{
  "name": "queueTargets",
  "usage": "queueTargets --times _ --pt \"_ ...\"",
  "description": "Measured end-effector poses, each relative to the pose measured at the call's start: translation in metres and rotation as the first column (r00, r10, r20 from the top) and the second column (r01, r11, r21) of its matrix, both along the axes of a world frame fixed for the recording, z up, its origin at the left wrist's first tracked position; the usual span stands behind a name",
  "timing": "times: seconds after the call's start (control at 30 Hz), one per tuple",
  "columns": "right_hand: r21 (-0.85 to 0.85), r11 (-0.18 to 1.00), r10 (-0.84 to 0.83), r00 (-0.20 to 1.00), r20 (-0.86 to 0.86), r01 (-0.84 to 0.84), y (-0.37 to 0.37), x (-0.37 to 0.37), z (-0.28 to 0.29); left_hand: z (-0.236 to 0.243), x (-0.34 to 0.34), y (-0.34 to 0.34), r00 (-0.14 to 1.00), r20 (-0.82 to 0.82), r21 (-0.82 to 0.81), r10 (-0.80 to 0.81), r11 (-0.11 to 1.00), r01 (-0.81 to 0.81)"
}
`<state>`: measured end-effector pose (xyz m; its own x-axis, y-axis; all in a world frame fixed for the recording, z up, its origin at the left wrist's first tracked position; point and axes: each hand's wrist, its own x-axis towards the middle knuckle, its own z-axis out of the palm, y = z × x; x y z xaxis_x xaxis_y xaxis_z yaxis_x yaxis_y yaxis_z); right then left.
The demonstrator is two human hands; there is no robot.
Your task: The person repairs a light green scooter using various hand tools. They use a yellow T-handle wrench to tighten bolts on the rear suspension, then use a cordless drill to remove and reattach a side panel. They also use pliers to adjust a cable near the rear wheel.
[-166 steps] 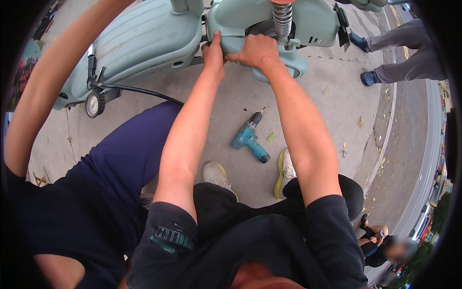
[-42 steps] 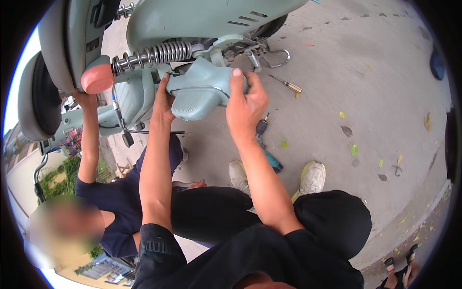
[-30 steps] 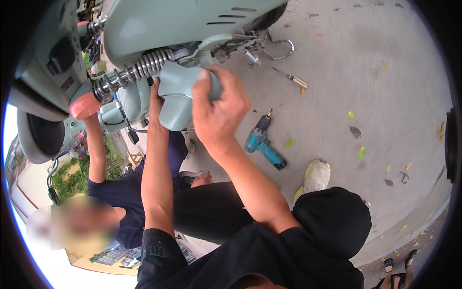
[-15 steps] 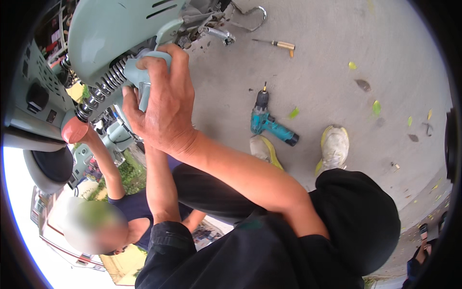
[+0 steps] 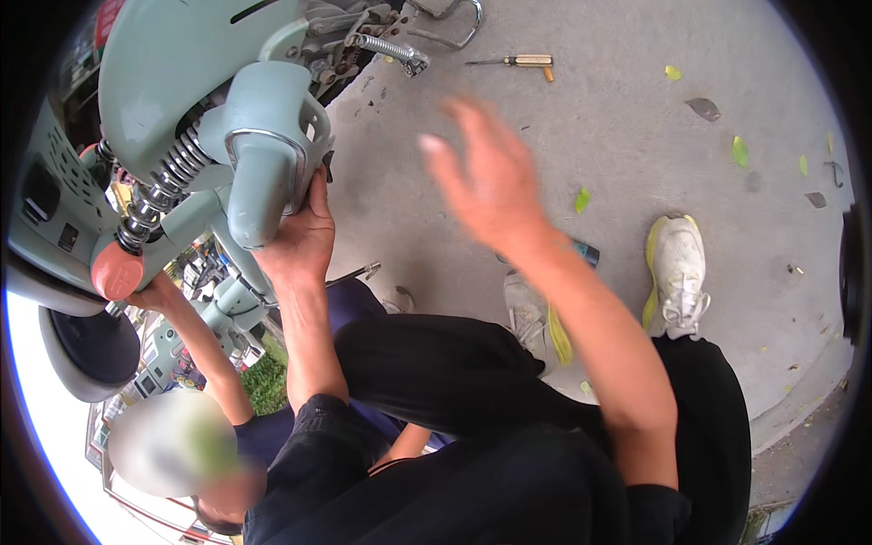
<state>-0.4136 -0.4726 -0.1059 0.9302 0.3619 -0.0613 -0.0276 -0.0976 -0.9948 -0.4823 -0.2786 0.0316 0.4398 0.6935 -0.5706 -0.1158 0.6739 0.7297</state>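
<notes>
Pale green scooter fender [image 5: 263, 159] sits at about 10 o'clock in the view, tucked against the fork with its coil spring [image 5: 163, 186]. Left hand [image 5: 300, 241] is cupped under it, fingers wrapped round the lower edge. Right hand [image 5: 486, 186] is up in the air near centre, fingers spread, gripping nothing, a bit blurred. A co-worker's hand [image 5: 150, 295] is at the fork's red cap at 9 o'clock. Screwdriver [image 5: 513, 62] lies on the concrete [image 5: 636, 136] at 12. My worry: with one hand under it, the fender could twist and drop, or scrape the spring.
</notes>
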Motion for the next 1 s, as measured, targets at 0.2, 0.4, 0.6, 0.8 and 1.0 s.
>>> queueTargets --times 0.2,0.4,0.6,0.8,1.0 --pt "-0.482 0.85 0.228 0.973 -0.025 -0.212 -0.077 -0.083 -0.089 -0.006 -0.01 0.003 0.993 0.073 -0.079 -0.088 0.993 0.093" --pt "-0.497 0.729 0.443 0.878 -0.182 -0.471 -0.057 -0.098 -0.089 0.004 -0.018 0.009 0.994 0.015 -0.092 -0.106 0.99 0.107" --pt "-0.361 0.775 0.443 0.853 -0.277 -0.52 -0.059 -0.083 -0.1 0.002 -0.013 0.007 0.996 -0.077 -0.022 -0.055 0.998 0.053" --pt "-0.413 0.72 0.565 0.817 -0.119 -0.558 -0.101 -0.08 -0.096 -0.003 -0.009 0.002 1.0 -0.003 -0.117 -0.009 0.993 0.008" --pt "-0.498 0.703 0.567 0.823 -0.04 -0.508 -0.122 -0.103 -0.095 -0.016 0.001 -0.008 0.999 0.016 0.033 0.039 0.999 -0.04"
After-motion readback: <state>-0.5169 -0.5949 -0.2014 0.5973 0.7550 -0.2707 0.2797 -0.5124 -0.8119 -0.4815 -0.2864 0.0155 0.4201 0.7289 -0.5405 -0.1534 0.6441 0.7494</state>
